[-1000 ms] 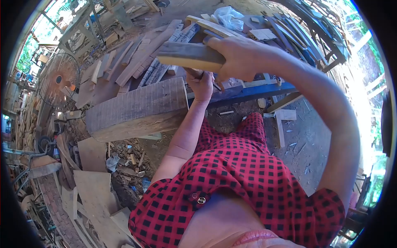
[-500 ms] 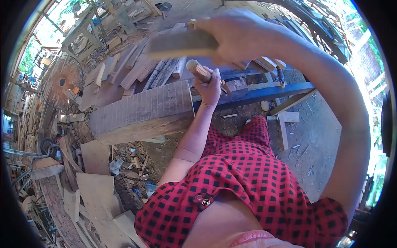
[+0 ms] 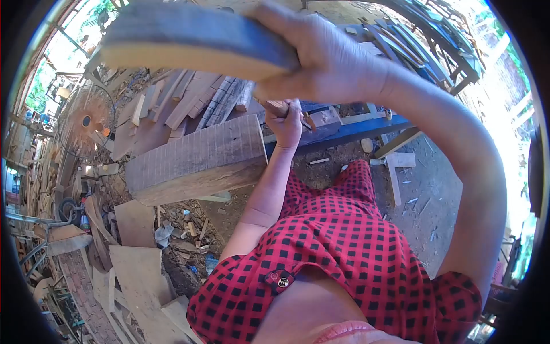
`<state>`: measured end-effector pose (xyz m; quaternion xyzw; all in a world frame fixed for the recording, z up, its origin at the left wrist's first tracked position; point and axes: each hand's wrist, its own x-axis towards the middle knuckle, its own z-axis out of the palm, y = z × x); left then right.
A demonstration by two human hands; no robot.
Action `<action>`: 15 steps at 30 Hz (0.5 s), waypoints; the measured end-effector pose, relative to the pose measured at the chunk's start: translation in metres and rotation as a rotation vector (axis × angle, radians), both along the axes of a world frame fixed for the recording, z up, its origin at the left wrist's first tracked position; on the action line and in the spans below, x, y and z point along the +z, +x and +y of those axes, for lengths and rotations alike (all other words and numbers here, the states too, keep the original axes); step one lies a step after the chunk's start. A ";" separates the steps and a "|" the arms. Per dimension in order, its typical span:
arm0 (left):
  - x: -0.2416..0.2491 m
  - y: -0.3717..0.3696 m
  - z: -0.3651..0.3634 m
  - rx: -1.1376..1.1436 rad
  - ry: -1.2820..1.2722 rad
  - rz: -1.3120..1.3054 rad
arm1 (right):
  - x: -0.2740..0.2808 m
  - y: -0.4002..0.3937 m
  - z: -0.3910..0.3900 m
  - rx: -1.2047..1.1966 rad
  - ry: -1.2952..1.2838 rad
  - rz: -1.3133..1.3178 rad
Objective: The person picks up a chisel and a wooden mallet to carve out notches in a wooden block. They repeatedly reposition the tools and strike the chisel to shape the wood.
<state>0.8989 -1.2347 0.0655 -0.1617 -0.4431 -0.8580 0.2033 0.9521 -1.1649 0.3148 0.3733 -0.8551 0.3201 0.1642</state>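
The wooden mallet block (image 3: pixel 195 40) looks heavy and rigid, raised high, gripped at its right end by the right hand (image 3: pixel 321 57). Below, the left hand (image 3: pixel 285 123) clenches the chisel handle (image 3: pixel 279 105) beside the lined timber block (image 3: pixel 197 157).

Wooden block (image 3: pixel 195 43) above chisel handle (image 3: pixel 278 106), thick beam (image 3: pixel 197 157) to its left.

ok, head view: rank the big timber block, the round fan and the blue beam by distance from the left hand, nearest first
1. blue beam, just right of the left hand, which grips a wooden handle.
2. big timber block, just left of the hand; too close to call against the beam.
3. round fan, far left, clearly farthest.
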 end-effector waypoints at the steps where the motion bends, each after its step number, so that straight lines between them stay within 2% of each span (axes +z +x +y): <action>1: -0.002 0.002 -0.003 0.004 -0.050 -0.019 | -0.007 0.002 0.000 -0.041 0.118 0.037; 2: -0.004 0.001 -0.003 0.000 -0.052 -0.018 | -0.007 0.000 0.004 -0.045 0.116 0.039; 4: -0.003 0.000 -0.004 0.081 -0.171 0.016 | -0.003 0.000 0.008 -0.295 0.826 -0.403; 5: 0.001 0.000 -0.003 0.073 -0.176 0.019 | 0.007 0.003 0.007 -0.319 0.923 -0.199; 6: 0.004 0.001 -0.002 0.047 -0.123 -0.004 | 0.009 0.003 0.011 -0.320 0.922 -0.205; 8: 0.006 0.007 -0.002 0.023 -0.076 -0.041 | 0.008 0.004 0.018 -0.160 0.293 -0.065; 9: 0.006 0.005 -0.001 0.021 -0.069 -0.044 | 0.005 0.006 0.017 -0.098 0.096 -0.164; 11: 0.008 0.003 -0.002 0.017 -0.066 -0.035 | -0.015 0.006 0.022 -0.116 0.139 -0.102; 12: 0.007 0.003 -0.004 0.113 -0.181 0.118 | -0.032 0.005 0.026 -0.135 0.184 -0.046; 13: 0.010 0.005 -0.004 0.159 -0.242 0.196 | -0.039 0.005 0.025 -0.252 0.527 -0.066; 14: 0.013 0.007 -0.003 0.208 -0.299 0.274 | -0.041 0.006 0.035 -0.253 0.521 -0.066; 15: 0.015 0.008 -0.002 0.192 -0.284 0.181 | -0.042 0.008 0.046 -0.257 0.488 -0.177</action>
